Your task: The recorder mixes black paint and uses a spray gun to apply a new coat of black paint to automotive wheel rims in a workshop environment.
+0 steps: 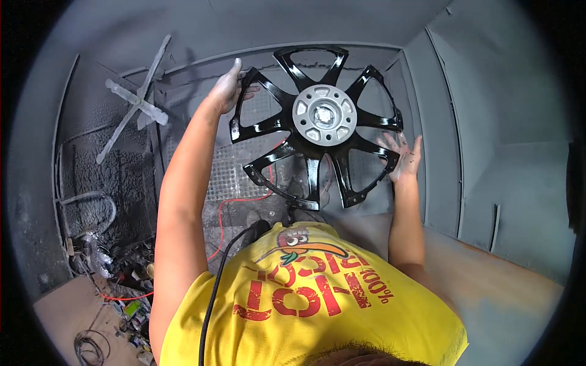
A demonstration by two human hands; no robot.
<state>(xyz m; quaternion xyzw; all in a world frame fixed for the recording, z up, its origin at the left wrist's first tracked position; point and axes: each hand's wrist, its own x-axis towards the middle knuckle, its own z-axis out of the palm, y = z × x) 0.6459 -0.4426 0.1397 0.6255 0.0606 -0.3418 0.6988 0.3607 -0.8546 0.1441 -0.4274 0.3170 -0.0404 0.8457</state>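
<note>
The left hand [228, 91] and right hand [404, 160] have a black wheel [325, 116] between them; the left grip's thumb stands apart, fingers behind the near edge; the right grip's fingers spread behind the opposite edge.

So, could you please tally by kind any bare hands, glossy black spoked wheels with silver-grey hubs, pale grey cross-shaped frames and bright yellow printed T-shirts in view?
Bare hands, the left hand and the right hand: 2
Glossy black spoked wheel: 1
Pale grey cross-shaped frame: 1
Bright yellow printed T-shirt: 1
Total: 5
</note>
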